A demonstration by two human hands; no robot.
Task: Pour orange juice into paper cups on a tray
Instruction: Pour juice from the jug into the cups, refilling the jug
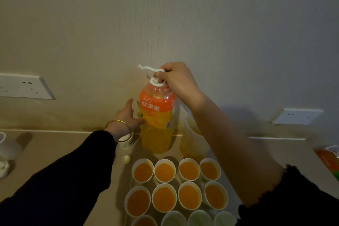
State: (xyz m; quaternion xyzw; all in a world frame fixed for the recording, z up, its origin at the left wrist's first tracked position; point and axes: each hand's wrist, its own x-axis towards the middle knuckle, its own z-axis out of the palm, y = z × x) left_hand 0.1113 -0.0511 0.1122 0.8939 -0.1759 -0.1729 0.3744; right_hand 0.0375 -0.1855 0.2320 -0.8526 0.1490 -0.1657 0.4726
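A large orange juice bottle (156,121) with an orange label stands upright on the counter behind the tray. My right hand (176,80) grips its top at the white cap and carry handle. My left hand (128,115) rests with straight fingers against the bottle's left side. On the tray (128,189) in front stand several white paper cups (164,198); two rows hold orange juice. In the nearest row the left cup holds juice and three cups (200,218) look empty.
A translucent jug (192,145) with orange liquid stands right of the bottle, partly behind my right arm. A small paper cup (125,142) and a loose pale cap (126,159) lie left of the bottle. Wall sockets (23,86) sit left and right. An orange packet (328,159) lies far right.
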